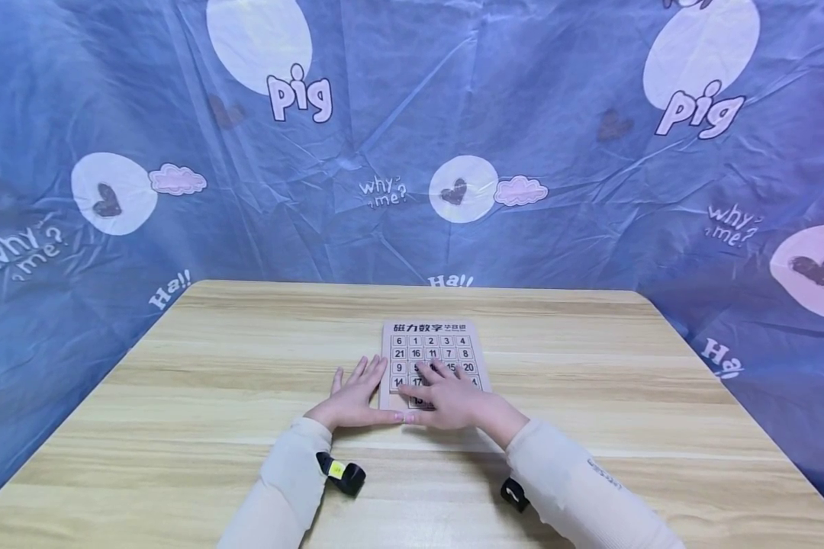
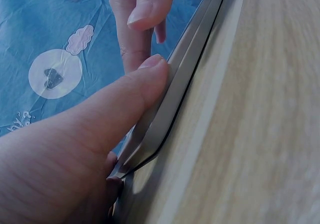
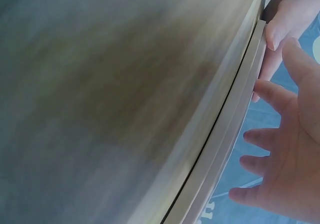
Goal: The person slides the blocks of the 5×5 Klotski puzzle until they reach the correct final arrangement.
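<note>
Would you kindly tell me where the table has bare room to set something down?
The table is bare left of the left hand, right of the number board and right sleeve, and in a strip between the board's far edge and the backdrop. The board's lower half is crowded: the right hand covers part of it, the left hand borders the left edge.

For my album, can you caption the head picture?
Right hand over a number puzzle, left hand at its edge.
</note>
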### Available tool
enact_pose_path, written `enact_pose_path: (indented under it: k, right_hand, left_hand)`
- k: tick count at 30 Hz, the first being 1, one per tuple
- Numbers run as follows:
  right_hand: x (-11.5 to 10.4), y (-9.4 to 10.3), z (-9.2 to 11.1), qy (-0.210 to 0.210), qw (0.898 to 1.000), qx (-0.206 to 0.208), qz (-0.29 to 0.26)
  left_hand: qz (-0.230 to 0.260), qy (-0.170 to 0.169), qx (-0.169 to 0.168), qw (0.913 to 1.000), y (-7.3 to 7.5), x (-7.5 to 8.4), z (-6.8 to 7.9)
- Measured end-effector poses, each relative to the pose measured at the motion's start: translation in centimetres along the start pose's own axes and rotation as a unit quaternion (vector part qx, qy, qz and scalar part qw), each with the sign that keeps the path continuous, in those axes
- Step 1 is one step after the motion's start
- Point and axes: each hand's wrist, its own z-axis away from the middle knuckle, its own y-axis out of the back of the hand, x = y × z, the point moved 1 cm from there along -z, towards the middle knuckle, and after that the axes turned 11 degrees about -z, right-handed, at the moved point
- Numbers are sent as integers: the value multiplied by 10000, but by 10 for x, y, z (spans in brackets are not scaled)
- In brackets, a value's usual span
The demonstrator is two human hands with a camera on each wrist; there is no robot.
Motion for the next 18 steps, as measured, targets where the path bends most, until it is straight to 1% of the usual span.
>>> enact_pose_path:
  k: [3,7,12,18]
  right_hand:
    - [1,1,1,64,9999,-6,-100]
    - [5,8,9,147,9994,117,-296]
    - [18,18,31,127,9987,274,-409]
    - [38,20,61,40,9975,375,-598]
  left_hand:
    - [-15,15,-19,10000,0,0,0]
    - [-5,15,-17,10000,0,0,0]
    - [18,11,14,10000,1,0,0]
    - [22,10,20,10000,1,0,0]
